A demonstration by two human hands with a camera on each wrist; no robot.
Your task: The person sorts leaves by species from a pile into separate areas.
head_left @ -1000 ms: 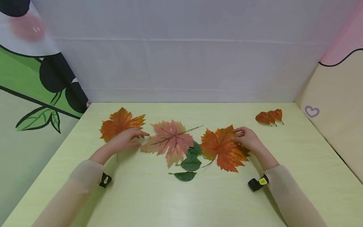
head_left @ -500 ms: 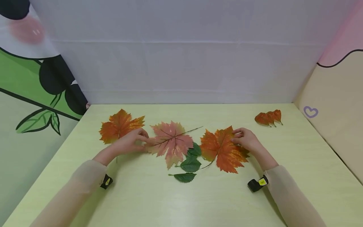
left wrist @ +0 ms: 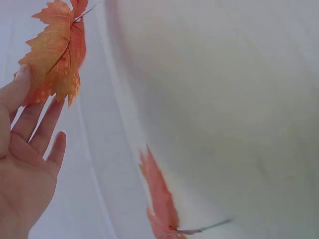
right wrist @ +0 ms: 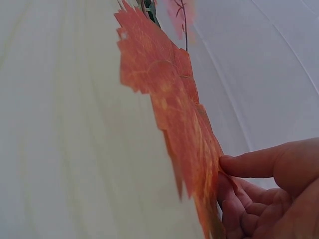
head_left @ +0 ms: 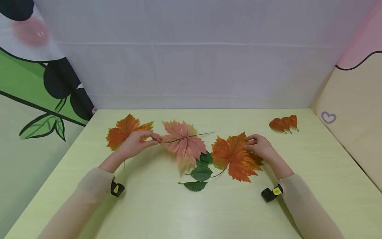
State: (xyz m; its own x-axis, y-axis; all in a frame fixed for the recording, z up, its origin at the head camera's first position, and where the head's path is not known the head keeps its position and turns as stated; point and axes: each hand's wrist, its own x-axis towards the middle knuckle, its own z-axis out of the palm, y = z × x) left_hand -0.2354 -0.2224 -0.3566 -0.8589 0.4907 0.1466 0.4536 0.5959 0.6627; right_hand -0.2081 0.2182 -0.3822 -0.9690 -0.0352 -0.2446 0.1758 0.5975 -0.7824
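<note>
My left hand [head_left: 135, 143] pinches the left tip of a pink maple leaf [head_left: 186, 141], its edge raised off the table. In the left wrist view the held leaf [left wrist: 57, 55] shows an orange face between thumb and fingers of the hand [left wrist: 30, 154]. On the right, my right hand [head_left: 260, 146] pinches the upper right edge of an orange maple leaf [head_left: 234, 157]. Thumb and fingers meet on that leaf [right wrist: 164, 94] in the right wrist view. Another orange maple leaf [head_left: 126, 129] lies behind my left hand, partly covered by it.
Several small green leaves [head_left: 201, 173] lie between the pink leaf and the right orange leaf. A row of small reddish-brown leaves [head_left: 283, 123] lies at the back right of the pale table [head_left: 179, 212]. A white cloth [head_left: 191, 66] hangs behind the table.
My left hand has moved right, taken hold of the pink leaf's left tip and lifted it slightly up and away. My right hand has stayed on its orange leaf.
</note>
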